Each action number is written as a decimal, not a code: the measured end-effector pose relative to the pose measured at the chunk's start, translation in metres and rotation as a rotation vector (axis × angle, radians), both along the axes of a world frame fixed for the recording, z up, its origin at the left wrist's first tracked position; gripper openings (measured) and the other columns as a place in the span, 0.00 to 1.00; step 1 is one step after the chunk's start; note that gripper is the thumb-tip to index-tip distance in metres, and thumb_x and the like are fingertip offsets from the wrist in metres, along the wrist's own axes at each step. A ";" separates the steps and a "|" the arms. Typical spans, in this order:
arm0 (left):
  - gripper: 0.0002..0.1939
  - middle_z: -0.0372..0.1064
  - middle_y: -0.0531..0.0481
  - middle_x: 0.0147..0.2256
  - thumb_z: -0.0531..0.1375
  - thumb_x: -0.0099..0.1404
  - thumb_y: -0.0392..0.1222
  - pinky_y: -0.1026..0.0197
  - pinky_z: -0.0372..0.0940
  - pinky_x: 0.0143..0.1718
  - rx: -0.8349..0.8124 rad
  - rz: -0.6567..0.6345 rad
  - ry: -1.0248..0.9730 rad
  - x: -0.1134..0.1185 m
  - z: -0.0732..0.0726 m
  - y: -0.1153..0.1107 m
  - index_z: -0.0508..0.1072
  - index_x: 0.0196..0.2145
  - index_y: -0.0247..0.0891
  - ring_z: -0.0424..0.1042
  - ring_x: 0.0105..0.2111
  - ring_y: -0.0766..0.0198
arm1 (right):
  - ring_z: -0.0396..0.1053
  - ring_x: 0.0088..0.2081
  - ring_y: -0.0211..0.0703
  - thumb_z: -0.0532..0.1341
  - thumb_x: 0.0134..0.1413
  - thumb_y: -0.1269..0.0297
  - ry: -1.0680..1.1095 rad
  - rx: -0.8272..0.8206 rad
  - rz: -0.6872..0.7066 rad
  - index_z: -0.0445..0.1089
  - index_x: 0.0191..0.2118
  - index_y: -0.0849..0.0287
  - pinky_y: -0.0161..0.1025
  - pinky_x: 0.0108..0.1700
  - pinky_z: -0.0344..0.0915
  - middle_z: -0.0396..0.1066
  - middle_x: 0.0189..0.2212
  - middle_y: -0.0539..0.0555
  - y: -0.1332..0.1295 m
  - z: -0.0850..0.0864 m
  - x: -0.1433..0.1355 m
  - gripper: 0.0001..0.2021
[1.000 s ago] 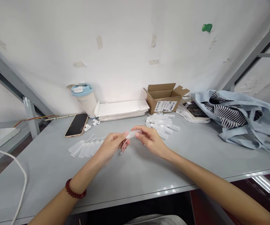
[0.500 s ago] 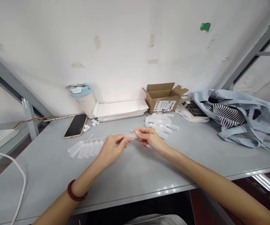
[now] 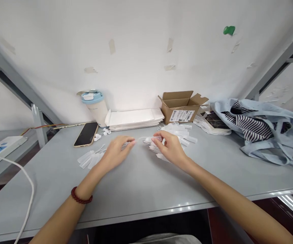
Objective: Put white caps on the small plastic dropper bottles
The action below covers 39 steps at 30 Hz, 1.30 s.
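Observation:
My left hand [image 3: 117,149] is closed in a pinch, its fingertips at the end of a thin translucent strap. That strap leads to a small clear plastic tube [image 3: 157,138], which the thumb and fingers of my right hand [image 3: 171,146] hold. A few similar strapped tubes [image 3: 91,157] lie in a fan just left of my left hand, partly hidden by it. Behind and beneath my right hand is a larger heap of clear tubes [image 3: 179,129]. White cut pieces [image 3: 161,156] show below my right fingers, their kind unclear.
On the grey table [image 3: 141,193] lie a phone [image 3: 86,135], small white bits [image 3: 106,131] and a stack of white envelopes [image 3: 136,119]. A lidded cup [image 3: 95,108], an open cardboard box [image 3: 180,113] and a light-blue cloth bag [image 3: 260,122] stand along the back. A white cable [image 3: 29,189] crosses the left side.
My hands have moved apart, with the strap now stretched between them. My right hand is over the heap's near edge, and fewer tubes show beside my left hand. The view has shifted slightly.

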<state>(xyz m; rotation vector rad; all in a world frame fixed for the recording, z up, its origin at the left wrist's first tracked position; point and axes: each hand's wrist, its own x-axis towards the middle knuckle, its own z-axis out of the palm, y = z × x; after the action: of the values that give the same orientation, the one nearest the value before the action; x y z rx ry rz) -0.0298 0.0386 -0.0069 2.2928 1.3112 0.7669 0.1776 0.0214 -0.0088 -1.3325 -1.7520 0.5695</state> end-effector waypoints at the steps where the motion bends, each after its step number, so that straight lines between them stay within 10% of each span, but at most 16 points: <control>1: 0.18 0.72 0.45 0.42 0.49 0.65 0.50 0.61 0.65 0.33 0.043 0.061 0.021 -0.008 0.000 0.006 0.73 0.41 0.38 0.69 0.42 0.56 | 0.64 0.29 0.39 0.55 0.56 0.61 -0.094 0.073 -0.054 0.68 0.36 0.60 0.35 0.29 0.58 0.68 0.28 0.52 0.001 -0.002 0.001 0.09; 5: 0.16 0.73 0.40 0.41 0.50 0.61 0.39 0.52 0.62 0.45 0.216 0.346 0.278 -0.050 0.001 0.031 0.74 0.40 0.33 0.68 0.44 0.49 | 0.64 0.36 0.46 0.55 0.53 0.68 -0.379 0.262 -0.213 0.66 0.32 0.60 0.37 0.31 0.58 0.67 0.33 0.56 0.006 -0.009 0.006 0.04; 10: 0.16 0.72 0.33 0.42 0.52 0.59 0.34 0.47 0.62 0.43 0.059 0.549 0.519 -0.092 -0.001 0.047 0.75 0.42 0.31 0.65 0.47 0.39 | 0.62 0.38 0.46 0.55 0.52 0.71 -0.436 0.368 -0.193 0.64 0.30 0.60 0.39 0.34 0.58 0.65 0.34 0.57 0.004 -0.013 0.003 0.02; 25: 0.17 0.73 0.30 0.37 0.52 0.51 0.27 0.51 0.62 0.38 -0.066 0.643 0.592 -0.088 -0.007 0.055 0.75 0.37 0.28 0.70 0.42 0.40 | 0.59 0.28 0.39 0.50 0.59 0.67 -0.662 0.458 0.249 0.64 0.28 0.62 0.39 0.34 0.48 0.65 0.25 0.53 -0.036 -0.037 -0.052 0.11; 39: 0.14 0.75 0.46 0.34 0.61 0.49 0.39 0.61 0.66 0.40 -0.181 0.530 0.024 -0.079 0.001 0.051 0.75 0.36 0.36 0.74 0.37 0.57 | 0.58 0.19 0.35 0.52 0.56 0.57 -0.480 -0.302 0.210 0.64 0.19 0.61 0.34 0.22 0.48 0.64 0.17 0.51 0.009 -0.012 -0.105 0.19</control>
<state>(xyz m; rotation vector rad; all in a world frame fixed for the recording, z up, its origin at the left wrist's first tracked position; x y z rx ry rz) -0.1089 0.0899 -0.0060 1.8327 1.9468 0.7402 0.0722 0.0301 -0.0204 -1.5997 -2.2849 0.6914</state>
